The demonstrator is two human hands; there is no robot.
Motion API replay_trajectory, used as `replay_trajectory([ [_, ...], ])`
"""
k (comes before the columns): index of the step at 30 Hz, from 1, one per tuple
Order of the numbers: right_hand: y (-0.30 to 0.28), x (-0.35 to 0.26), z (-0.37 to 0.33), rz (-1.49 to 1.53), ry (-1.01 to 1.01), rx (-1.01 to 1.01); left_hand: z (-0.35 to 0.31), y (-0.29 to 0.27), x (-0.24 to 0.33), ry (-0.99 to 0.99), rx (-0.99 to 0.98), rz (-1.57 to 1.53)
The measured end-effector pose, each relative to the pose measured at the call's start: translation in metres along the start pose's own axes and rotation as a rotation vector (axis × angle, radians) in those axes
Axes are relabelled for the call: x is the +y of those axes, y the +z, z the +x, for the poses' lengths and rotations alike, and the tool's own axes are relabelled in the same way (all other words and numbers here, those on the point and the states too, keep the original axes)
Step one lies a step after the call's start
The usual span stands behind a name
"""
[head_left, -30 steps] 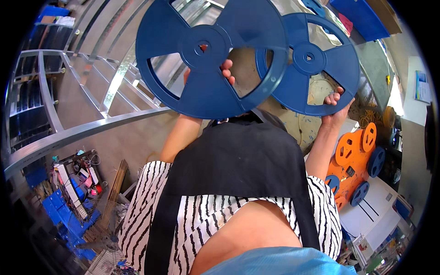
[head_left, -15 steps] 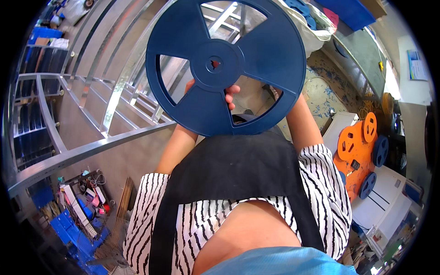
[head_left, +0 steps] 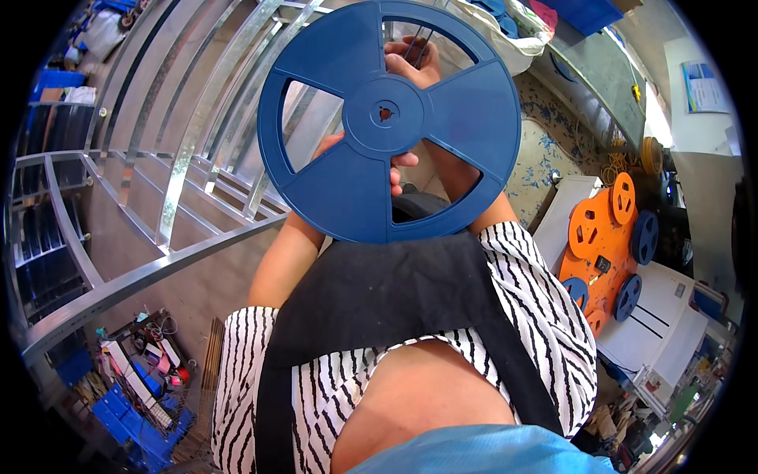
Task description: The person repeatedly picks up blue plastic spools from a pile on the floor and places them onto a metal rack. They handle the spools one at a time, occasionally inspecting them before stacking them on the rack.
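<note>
A large blue plastic reel [head_left: 316, 59] with three wedge-shaped openings is held up in front of my chest, its flat face toward me. My left hand [head_left: 403, 163] grips it from behind near the hub. Its fingertips curl into the lower opening, and the rest is mostly covered by the reel. Behind the reel my right forearm passes upward, and my right hand [head_left: 416, 62] shows through the upper right opening. Its fingers are bent around a thin, dark, two-pronged tool [head_left: 416, 49] whose kind I cannot make out.
Metal racking [head_left: 170, 197] with curved-looking bars stands at the left. On the right is an orange board [head_left: 604, 253] bearing orange and blue reels. A white sack [head_left: 505, 43] with blue pieces sits at the far right, beside a long bench [head_left: 600, 87]. Blue crates [head_left: 134, 411] hold clutter lower left.
My right hand has moved up and inward behind the reel and now shows through its upper right opening. The reel has turned slightly and shifted a little; my left hand keeps hold.
</note>
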State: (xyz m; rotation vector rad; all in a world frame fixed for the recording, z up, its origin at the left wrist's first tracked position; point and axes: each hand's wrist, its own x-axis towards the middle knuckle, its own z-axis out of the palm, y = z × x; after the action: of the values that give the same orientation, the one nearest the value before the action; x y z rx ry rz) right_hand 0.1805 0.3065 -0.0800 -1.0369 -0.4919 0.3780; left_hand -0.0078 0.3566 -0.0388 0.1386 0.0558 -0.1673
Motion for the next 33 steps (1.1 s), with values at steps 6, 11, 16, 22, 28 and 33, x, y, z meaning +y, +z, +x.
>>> replay_trajectory([
  [6, -0.01, -0.002, 0.0, -0.024, 0.033, 0.044, 0.005, 0.004, -0.005, -0.051, 0.024, 0.011],
  [11, -0.019, -0.007, 0.004, 0.007, 0.068, 0.02, 0.008, 0.0, -0.007, -0.089, 0.001, -0.09],
  [16, -0.019, -0.012, 0.003, 0.032, 0.099, 0.071, 0.01, -0.004, -0.01, -0.133, -0.034, -0.102],
  [22, -0.008, 0.001, 0.007, 0.11, 0.059, 0.124, 0.005, -0.011, -0.012, -0.142, -0.044, -0.076],
  [28, -0.016, -0.006, 0.003, 0.068, 0.049, 0.017, 0.005, -0.005, -0.011, -0.095, -0.014, -0.063],
  [33, -0.012, -0.008, 0.012, 0.071, 0.013, 0.073, 0.01, 0.006, -0.01, -0.094, -0.017, -0.029],
])
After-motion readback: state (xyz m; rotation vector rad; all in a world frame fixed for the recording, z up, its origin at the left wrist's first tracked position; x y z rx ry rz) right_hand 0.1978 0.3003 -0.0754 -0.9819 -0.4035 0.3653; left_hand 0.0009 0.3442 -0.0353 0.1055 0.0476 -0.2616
